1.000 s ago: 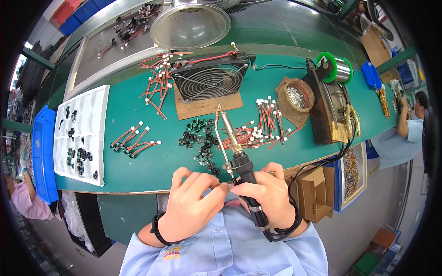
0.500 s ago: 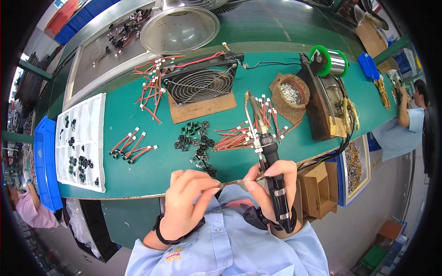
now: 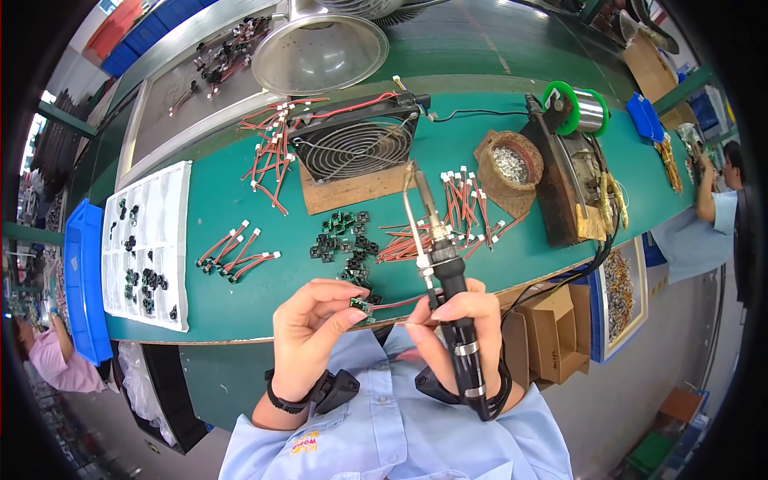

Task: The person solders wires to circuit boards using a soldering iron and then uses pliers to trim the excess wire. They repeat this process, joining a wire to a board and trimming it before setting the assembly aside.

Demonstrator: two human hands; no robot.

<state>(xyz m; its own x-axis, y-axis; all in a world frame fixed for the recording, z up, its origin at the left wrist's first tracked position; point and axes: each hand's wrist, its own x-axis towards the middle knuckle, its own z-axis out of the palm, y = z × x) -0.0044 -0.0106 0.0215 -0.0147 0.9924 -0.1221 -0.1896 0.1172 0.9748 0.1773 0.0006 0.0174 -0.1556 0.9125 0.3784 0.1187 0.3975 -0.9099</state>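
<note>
My left hand pinches a small black and green component with a red wire coming off it, held close to my chest above the table's front edge. My right hand grips the black handle of a soldering iron, its metal tip pointing up and away over the green table; its fingers also touch the red wire's free end. A pile of small black components and a bundle of red wires with white ends lie just beyond my hands.
A square fan rests on a cardboard piece. A white compartment tray lies left, a blue bin beyond it. A solder spool, an iron stand, a metal lampshade and other workers at both edges.
My right hand has swung the soldering iron from tilted left to nearly upright, and both hands have drawn closer together around the small component and wire.
</note>
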